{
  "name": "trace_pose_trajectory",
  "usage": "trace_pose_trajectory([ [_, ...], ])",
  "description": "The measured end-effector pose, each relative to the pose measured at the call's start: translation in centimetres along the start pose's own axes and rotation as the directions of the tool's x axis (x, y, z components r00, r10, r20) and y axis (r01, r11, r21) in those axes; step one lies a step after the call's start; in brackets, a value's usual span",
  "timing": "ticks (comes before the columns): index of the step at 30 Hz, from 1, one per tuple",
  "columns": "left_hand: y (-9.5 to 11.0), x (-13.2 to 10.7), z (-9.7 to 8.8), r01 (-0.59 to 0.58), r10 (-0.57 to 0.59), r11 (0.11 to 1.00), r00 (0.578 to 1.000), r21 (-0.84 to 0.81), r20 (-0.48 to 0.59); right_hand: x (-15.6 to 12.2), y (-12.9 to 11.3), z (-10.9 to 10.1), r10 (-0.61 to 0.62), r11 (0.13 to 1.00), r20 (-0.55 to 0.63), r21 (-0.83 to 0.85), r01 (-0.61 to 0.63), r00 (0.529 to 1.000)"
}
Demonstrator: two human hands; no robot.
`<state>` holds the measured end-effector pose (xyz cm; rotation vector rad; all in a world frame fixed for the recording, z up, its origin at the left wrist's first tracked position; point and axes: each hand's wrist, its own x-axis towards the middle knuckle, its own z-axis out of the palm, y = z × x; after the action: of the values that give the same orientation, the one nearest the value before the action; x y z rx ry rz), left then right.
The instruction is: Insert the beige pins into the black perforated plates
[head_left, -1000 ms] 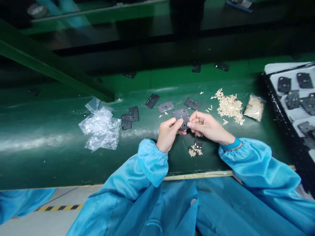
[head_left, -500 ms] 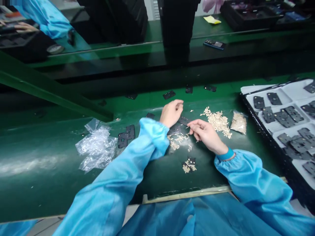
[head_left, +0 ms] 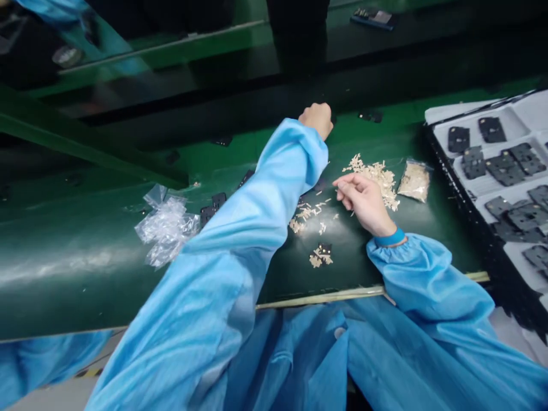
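Note:
My left hand (head_left: pixel 317 120) is stretched far forward in a closed shape, at the back of the green belt (head_left: pixel 77 285) and close to a small black plate (head_left: pixel 370 116). Its fingers are hidden, so any held item cannot be seen. My right hand (head_left: pixel 363 202) hovers with its fingertips pinched beside a heap of cream slivers (head_left: pixel 377 177). Loose slivers (head_left: pixel 306 214) lie below my left sleeve (head_left: pixel 274 194), and a small black piece with slivers (head_left: pixel 321 256) rests nearer me. Two joined black plates (head_left: pixel 209 211) show partly past the sleeve.
A black-rimmed tray (head_left: pixel 447 171) with white inserts holds several black plates at the right. A clear bag of slivers (head_left: pixel 414 181) lies beside it. A crumpled plastic bag (head_left: pixel 166 225) sits on the left, and a pale strip (head_left: pixel 321 298) edges the belt's front.
My left hand has reached farther forward and its sleeve now covers the middle of the belt. My right hand has stayed near the heap, and the view has shifted slightly.

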<state>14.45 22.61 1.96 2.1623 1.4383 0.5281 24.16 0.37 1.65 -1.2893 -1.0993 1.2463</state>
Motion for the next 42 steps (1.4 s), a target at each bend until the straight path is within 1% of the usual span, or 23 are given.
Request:
trace_pose_trajectory([
  [2,-0.9,-2.9,-1.3,0.07,-0.072,0.996,0.997,-0.063,-0.032,-0.3,-0.3,-0.4,0.021,0.989,0.146,-0.15,0.002,0.989],
  [3,-1.3,-5.1,-1.8,0.105,-0.117,0.975,0.992,-0.197,-0.052,-0.5,-0.4,-0.7,0.018,0.972,0.251,-0.231,0.042,0.968],
  [4,-1.5,-7.6,-2.3,0.133,-0.165,0.92,0.985,-0.368,-0.058,-0.7,-0.5,-0.9,0.038,0.947,0.373,-0.31,0.086,0.927],
  [5,-1.7,-10.3,-2.7,0.166,-0.21,0.837,0.977,-0.521,-0.025,-0.8,-0.5,-1.1,0.074,0.915,0.478,-0.38,0.131,0.875],
  [7,-2.0,-16.0,-3.2,0.185,-0.219,0.668,0.975,-0.721,0.048,-1.1,-0.6,-1.4,0.161,0.834,0.618,-0.503,0.229,0.77],
  [8,-2.2,-18.6,-3.2,0.196,-0.209,0.603,0.974,-0.773,0.084,-1.3,-0.6,-1.3,0.204,0.787,0.661,-0.549,0.281,0.722],
  [9,-2.4,-21.0,-3.0,0.206,-0.191,0.556,0.975,-0.805,0.117,-1.6,-0.6,-1.2,0.235,0.745,0.688,-0.582,0.328,0.687],
  [10,-2.6,-22.9,-2.8,0.208,-0.175,0.521,0.975,-0.828,0.135,-1.8,-0.7,-1.0,0.253,0.708,0.703,-0.603,0.368,0.665],
  [11,-2.9,-24.5,-2.5,0.21,-0.164,0.497,0.976,-0.842,0.146,-2.1,-0.7,-0.7,0.256,0.679,0.707,-0.617,0.398,0.659],
  [13,-3.4,-26.4,-1.8,0.211,-0.159,0.47,0.975,-0.857,0.152,-2.7,-0.7,-0.1,0.223,0.635,0.688,-0.64,0.433,0.69],
  [15,-3.9,-27.2,-1.3,0.207,-0.166,0.457,0.975,-0.865,0.145,-3.3,-0.5,0.5,0.191,0.589,0.658,-0.67,0.451,0.728],
  [16,-4.0,-27.3,-1.1,0.202,-0.169,0.452,0.976,-0.869,0.139,-3.5,-0.3,0.6,0.188,0.57,0.651,-0.682,0.458,0.735],
  [19,-4.2,-27.3,-0.9,0.178,-0.169,0.431,0.979,-0.885,0.115,-3.8,0.0,0.6,0.215,0.542,0.664,-0.691,0.479,0.716],
  [21,-4.2,-27.3,-0.9,0.173,-0.17,0.422,0.979,-0.89,0.109,-3.8,0.0,0.4,0.216,0.562,0.686,-0.67,0.486,0.695],
  [26,-3.9,-27.4,-0.9,0.203,-0.188,0.371,0.972,-0.906,0.14,-3.4,-0.6,0.3,0.166,0.67,0.757,-0.557,0.49,0.632],
  [28,-3.8,-27.4,-0.9,0.212,-0.191,0.374,0.97,-0.903,0.149,-3.3,-0.7,0.3,0.16,0.698,0.77,-0.531,0.481,0.618],
  [30,-3.8,-27.5,-1.0,0.22,-0.182,0.423,0.971,-0.879,0.156,-3.2,-0.6,0.3,0.176,0.726,0.759,-0.53,0.438,0.627],
  [32,-3.6,-27.6,-1.2,0.232,-0.165,0.494,0.971,-0.838,0.171,-3.1,-0.6,0.3,0.206,0.757,0.729,-0.542,0.366,0.653],
  [34,-3.4,-27.7,-1.4,0.252,-0.147,0.559,0.968,-0.79,0.205,-3.0,-0.7,0.2,0.224,0.782,0.689,-0.549,0.295,0.689],
  [36,-3.1,-27.8,-1.7,0.27,-0.123,0.598,0.961,-0.755,0.247,-3.0,-0.9,0.2,0.204,0.797,0.649,-0.545,0.261,0.732],
  [38,-2.8,-28.0,-2.0,0.297,-0.106,0.616,0.949,-0.73,0.296,-3.0,-1.0,0.3,0.129,0.81,0.633,-0.511,0.288,0.763],
  [39,-2.7,-28.1,-2.1,0.32,-0.103,0.616,0.939,-0.72,0.33,-3.0,-1.1,0.3,0.078,0.815,0.636,-0.485,0.318,0.768],
  [42,-2.3,-28.3,-2.2,0.42,-0.102,0.562,0.89,-0.713,0.444,-2.9,-1.1,0.4,-0.047,0.816,0.666,-0.404,0.413,0.745],
])
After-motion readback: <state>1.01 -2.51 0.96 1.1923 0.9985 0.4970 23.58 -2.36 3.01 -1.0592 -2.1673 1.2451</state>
